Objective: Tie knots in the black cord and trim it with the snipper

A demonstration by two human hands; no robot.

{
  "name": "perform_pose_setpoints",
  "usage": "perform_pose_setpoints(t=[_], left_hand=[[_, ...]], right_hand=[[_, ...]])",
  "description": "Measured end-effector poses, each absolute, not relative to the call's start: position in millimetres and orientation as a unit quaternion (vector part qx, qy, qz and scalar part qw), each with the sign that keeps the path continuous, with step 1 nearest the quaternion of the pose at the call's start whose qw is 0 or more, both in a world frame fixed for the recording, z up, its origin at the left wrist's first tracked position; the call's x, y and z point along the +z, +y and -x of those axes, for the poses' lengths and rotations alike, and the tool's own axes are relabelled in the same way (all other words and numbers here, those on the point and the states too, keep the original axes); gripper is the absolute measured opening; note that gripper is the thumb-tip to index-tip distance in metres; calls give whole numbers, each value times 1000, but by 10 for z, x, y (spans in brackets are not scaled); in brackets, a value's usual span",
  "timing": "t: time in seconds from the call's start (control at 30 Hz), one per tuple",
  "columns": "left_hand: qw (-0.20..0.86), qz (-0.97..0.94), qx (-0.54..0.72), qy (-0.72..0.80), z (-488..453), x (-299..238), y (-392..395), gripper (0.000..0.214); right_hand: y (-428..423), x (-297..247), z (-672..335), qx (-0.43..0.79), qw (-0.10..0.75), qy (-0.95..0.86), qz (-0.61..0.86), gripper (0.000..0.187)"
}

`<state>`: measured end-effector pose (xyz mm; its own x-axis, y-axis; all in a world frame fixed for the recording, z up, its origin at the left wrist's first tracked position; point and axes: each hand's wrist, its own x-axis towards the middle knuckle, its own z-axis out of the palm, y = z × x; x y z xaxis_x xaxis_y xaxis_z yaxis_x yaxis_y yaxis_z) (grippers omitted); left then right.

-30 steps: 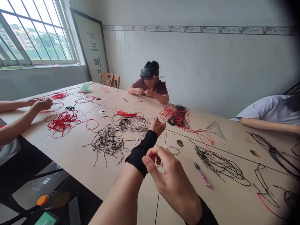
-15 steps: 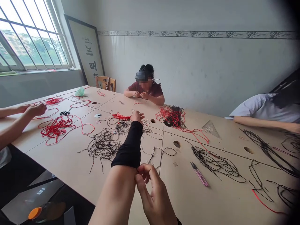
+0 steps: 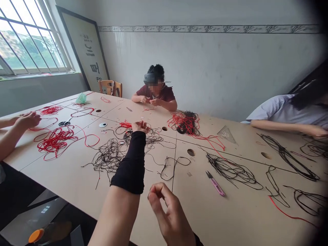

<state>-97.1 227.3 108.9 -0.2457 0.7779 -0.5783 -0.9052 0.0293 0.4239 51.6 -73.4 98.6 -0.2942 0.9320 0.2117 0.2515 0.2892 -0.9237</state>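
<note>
Black cord tangle (image 3: 110,160) sprawling across pale tabletop (image 3: 64,177), left hand (image 3: 140,127) hovering open, palm up, black-sleeved, just over its far edge; right hand (image 3: 164,212) curling nearer the viewer, thumb and forefinger pinching, anything held too fine to tell; pink-handled snips (image 3: 215,184) lying well right of the tangle. Handling note: teasing single strands loose near their ends, never tugging against knots.

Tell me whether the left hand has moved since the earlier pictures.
Yes, the left hand has shifted leftward, nearer the small red thread bunch on the table.
</note>
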Motion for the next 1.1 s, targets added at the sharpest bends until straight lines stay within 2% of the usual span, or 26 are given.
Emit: perform_pose_setpoints(t=[0.13, 0.27, 0.4, 0.5, 0.63, 0.73, 0.87, 1.1], left_hand=[[616, 114, 704, 334, 984, 1168, 2285, 37], [614, 127, 719, 300, 1099, 1217, 2318, 36], [606, 130, 734, 279, 1254, 1220, 2368, 21], [608, 120, 739, 264, 1285, 1214, 2402, 29], [616, 113, 742, 241, 1244, 1260, 2428, 28], [614, 107, 749, 226, 1233, 1318, 2433, 28], [604, 89, 757, 230, 1264, 1343, 2443, 28], [546, 6, 778, 311, 1285, 1390, 2554, 18]], right_hand=[[-512, 1005, -445, 464, 385, -660, 447, 28], [-579, 884, -485, 436, 404, -676, 435, 26], [-808, 715, -575, 410, 418, -690, 427, 26], [-785, 682, -544, 469, 422, -649, 425, 31], [-536, 708, -412, 596, 400, -578, 387, 38], [-427, 707, -340, 644, 412, -548, 341, 39], [-426, 624, -337, 635, 426, -533, 362, 37], [-882, 427, -373, 540, 370, -622, 430, 34]])
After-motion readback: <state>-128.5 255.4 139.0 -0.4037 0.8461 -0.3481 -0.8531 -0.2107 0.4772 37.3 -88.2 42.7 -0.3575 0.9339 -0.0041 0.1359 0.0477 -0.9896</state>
